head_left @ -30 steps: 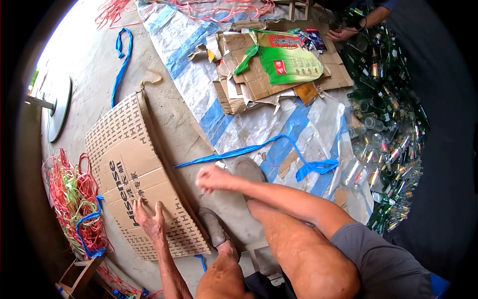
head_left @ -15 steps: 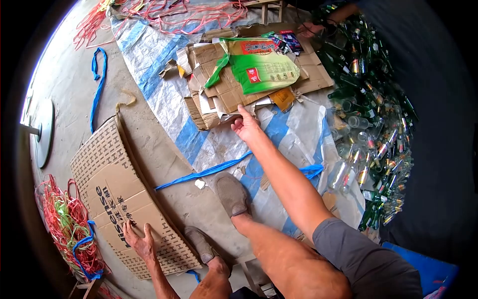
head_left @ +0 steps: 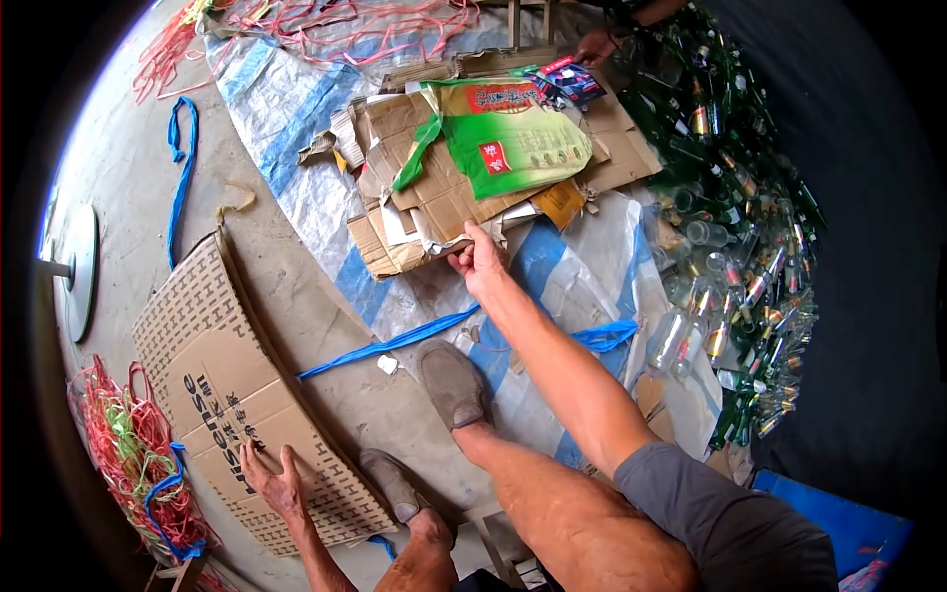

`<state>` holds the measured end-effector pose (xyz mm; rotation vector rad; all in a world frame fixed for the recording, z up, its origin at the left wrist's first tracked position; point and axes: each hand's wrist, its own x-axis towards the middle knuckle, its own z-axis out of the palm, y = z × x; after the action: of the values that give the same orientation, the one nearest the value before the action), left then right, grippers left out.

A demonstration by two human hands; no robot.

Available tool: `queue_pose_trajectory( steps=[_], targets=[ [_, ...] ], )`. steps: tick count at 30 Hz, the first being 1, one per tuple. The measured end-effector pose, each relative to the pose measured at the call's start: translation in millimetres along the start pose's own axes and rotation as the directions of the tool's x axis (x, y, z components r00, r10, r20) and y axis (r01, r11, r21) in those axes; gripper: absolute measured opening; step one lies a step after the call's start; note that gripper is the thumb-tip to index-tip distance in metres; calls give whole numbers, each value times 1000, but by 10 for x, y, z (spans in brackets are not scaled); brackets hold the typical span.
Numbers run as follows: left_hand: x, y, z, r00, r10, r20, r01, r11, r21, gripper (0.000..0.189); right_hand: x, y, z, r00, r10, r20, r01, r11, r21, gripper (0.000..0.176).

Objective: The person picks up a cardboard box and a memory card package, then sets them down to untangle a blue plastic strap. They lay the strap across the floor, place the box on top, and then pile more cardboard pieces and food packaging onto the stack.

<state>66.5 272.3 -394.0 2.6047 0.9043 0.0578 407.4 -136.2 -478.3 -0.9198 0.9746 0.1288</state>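
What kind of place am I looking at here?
Probably a recycling or scrap-sorting spot: glass bottles are heaped on one side, torn cardboard is piled on a striped sheet, and a tangle of used straps sits nearby.

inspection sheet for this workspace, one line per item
surface: floor, partly under a blue-and-white sheet
job's things: printed carton on the floor; cardboard pile on the sheet, green sack on top
clutter: bottles heaped beside the sheet; tangled red twine beside the carton
hands: left flat on the carton; right gripping the pile's near edge
cables: nothing seen; blue strip is a tie
surroundings: another person's hand at the pile's far side
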Motion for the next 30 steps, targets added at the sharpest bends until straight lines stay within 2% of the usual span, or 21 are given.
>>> queue_pose_trajectory(
  steps=[7, 16, 25, 28, 30],
  targets=[
    [11, 5, -10, 1000, 2, 2, -2, 1000, 19, 65, -620, 357, -234, 999, 1, -40, -1, 1000, 11, 36],
    [8, -14, 21, 1000, 8, 8, -9, 999, 50, 65, -963, 573, -307, 996, 38, -86, -32, 998, 60, 37],
    [39, -39, 37, 999, 25, 28, -26, 998, 53, 65, -1211, 846, -434, 987, 159, 14, -160, 986, 49, 32],
    [32, -3, 9, 999, 37, 36, -39, 998, 44, 65, -1164, 763, -524, 963, 259, 76, -263, 963, 52, 31],
    [31, -11, 0, 998, 47, 40, -49, 998, 41, 65, -1167, 639, -653, 922, 341, 186, -326, 939, -106, 29]
  ],
)
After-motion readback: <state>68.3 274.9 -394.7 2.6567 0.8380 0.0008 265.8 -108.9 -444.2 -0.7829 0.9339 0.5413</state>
